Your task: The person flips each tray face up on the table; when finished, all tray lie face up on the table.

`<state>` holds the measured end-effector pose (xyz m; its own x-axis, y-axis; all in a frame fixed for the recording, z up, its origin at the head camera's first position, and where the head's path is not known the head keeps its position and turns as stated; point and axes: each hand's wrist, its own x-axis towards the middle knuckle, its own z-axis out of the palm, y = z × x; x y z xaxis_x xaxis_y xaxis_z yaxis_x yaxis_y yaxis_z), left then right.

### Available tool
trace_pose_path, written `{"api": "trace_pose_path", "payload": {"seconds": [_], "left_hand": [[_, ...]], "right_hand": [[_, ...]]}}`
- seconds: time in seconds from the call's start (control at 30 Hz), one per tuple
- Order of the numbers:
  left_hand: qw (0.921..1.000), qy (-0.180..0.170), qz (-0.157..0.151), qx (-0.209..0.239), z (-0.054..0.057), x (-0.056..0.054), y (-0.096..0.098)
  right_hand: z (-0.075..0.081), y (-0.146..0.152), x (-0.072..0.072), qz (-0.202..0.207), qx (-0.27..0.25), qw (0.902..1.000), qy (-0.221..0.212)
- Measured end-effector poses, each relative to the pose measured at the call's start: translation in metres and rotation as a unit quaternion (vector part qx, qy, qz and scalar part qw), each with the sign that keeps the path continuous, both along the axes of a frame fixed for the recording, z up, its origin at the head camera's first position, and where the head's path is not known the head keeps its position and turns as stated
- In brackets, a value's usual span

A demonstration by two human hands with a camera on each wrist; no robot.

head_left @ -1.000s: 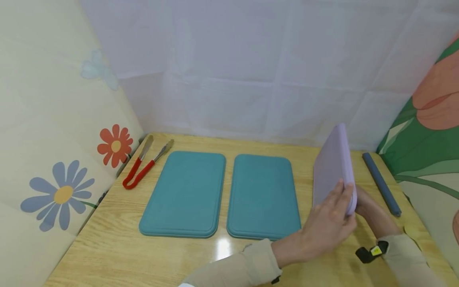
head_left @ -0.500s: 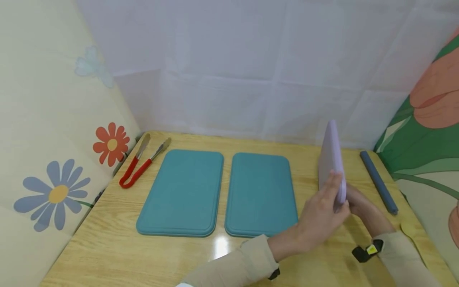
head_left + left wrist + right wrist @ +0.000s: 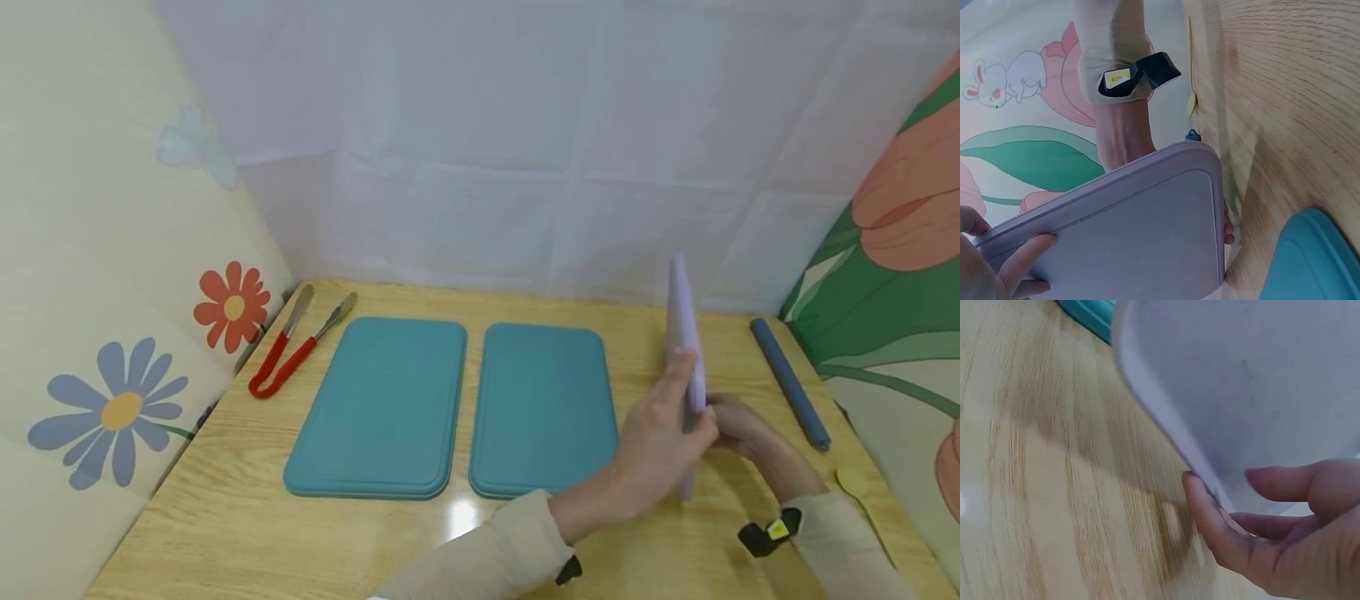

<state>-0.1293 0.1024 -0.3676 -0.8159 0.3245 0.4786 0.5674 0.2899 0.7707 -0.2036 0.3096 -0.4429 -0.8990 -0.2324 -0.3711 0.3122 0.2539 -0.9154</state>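
Tray [image 3: 684, 317], near-vert., is prob. at turning step, L hand [image 3: 648, 442] & R hand [image 3: 738, 423] part-curled, gripping its edge; next likely needs 2 steady grips.

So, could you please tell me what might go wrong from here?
The purple tray, held nearly upright near its edges by the left hand and right hand, could slip from them. If it swings left, it might knock the nearer teal tray. The right sleeve, close beside the yellow spoon, might nudge it.
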Motion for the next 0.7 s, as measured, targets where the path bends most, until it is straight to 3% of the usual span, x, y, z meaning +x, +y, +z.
{"api": "trace_pose_path", "payload": {"seconds": [0.27, 0.4, 0.5, 0.7], "left_hand": [[0.9966, -0.061, -0.008, 0.056, 0.004, -0.004, -0.003], [0.9885, -0.101, -0.031, 0.108, 0.005, -0.007, -0.006], [0.9736, -0.152, -0.055, 0.161, 0.007, -0.009, -0.009], [0.9321, -0.259, -0.083, 0.239, 0.011, -0.017, -0.015]], "right_hand": [[0.001, -0.001, 0.004, -0.021, 0.052, 0.9984, -0.01], [0.0, 0.003, 0.005, -0.029, 0.049, 0.998, -0.029], [0.0, 0.007, 0.007, -0.032, 0.045, 0.9977, -0.04], [-0.001, 0.012, 0.012, -0.027, 0.048, 0.9974, -0.045]]}}
